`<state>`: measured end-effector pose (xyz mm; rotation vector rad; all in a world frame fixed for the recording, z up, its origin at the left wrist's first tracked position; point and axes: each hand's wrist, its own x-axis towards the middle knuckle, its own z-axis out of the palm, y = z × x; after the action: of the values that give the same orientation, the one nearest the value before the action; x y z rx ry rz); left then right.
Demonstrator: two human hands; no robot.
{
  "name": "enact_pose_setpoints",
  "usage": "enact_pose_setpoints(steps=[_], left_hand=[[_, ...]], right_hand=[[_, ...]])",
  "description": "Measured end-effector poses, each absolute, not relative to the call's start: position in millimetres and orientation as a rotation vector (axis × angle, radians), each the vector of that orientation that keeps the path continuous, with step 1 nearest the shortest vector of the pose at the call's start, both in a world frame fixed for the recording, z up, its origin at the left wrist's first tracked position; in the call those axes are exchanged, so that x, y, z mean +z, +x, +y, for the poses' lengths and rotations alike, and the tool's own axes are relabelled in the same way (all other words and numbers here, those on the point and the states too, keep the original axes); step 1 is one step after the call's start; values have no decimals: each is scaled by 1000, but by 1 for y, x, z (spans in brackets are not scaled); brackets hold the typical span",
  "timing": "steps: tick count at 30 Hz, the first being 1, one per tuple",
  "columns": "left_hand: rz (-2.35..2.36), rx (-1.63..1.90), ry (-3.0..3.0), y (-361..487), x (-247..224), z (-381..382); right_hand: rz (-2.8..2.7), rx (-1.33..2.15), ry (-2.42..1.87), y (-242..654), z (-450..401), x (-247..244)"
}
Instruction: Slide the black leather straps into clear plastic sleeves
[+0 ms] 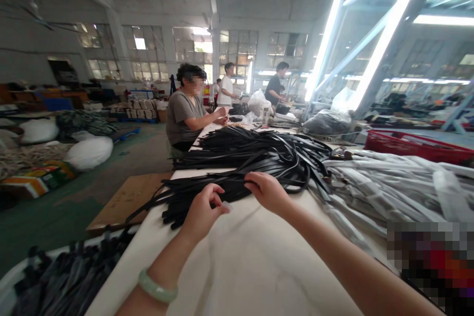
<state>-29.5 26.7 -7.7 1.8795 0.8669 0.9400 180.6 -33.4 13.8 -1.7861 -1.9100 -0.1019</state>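
Several long black straps (222, 185) lie in layered bundles across the white table (252, 256). My left hand (207, 207), on the arm with a pale green bangle (157, 287), is closed in a pinch on a small whitish translucent piece (227, 206), just in front of the nearest bundle. My right hand (264, 191) is over that bundle, its fingertips pinched together at a black strap. What lies between the right thumb and fingers is partly hidden.
White wrapped strips (370, 187) cover the table's right side, with a red crate (414, 145) behind. A person in a grey shirt (185, 113) works at the left edge. Below stand a cardboard box (126, 197) and a container of black pieces (70, 276).
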Motion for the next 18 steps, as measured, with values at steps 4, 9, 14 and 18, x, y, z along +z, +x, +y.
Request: enact_pose_setpoints(steps=[4,9,14,18], left_hand=[[851,910,2090,-24,-6,15],[905,872,2157,-22,-9,16],[928,868,2160,-22,-7,18],[932,865,2165,-20,-6,18]], right_hand=[[-1978,-177,-1625,177,-88,12],[-2019,-229,-1602,177,-100,12],[-2063,-206,-1636,181,-95,12],[-2029,-241,-1647,181,-97,12]])
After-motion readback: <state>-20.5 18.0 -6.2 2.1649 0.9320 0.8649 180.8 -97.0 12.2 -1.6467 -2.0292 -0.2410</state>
